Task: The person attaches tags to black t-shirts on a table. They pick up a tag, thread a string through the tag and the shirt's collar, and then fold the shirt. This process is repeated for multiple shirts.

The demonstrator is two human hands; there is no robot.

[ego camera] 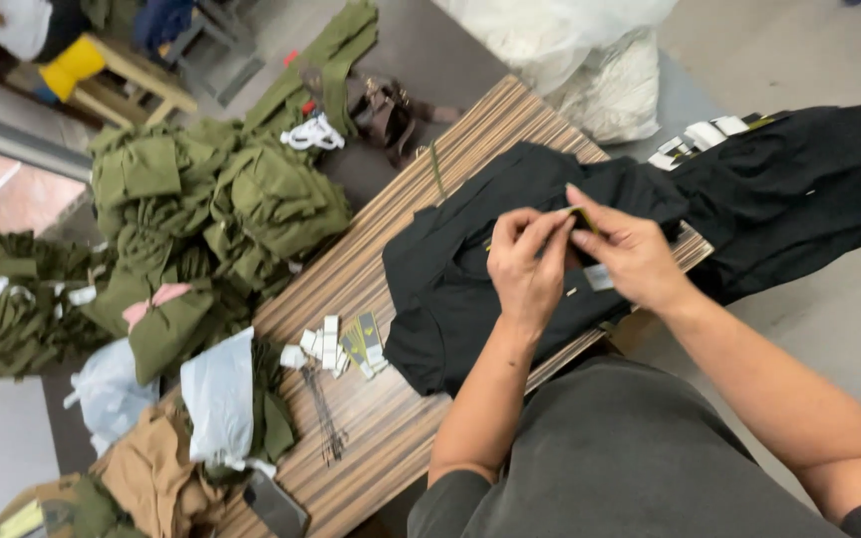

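Note:
A black garment (450,269) lies spread on a striped wooden table (381,418). Both my hands hover over its middle. My left hand (525,264) and my right hand (625,249) pinch a small olive tag (582,217) between their fingertips. A pale label (598,277) shows just below my right hand, against the black cloth. Whether the olive tag is attached to the garment is hidden by my fingers.
Small white and olive tags (341,344) lie in a loose group left of the garment, beside thin black ties (323,418). Olive garments (221,199) are heaped at left, more black garments (799,189) at right, white bags (590,60) behind.

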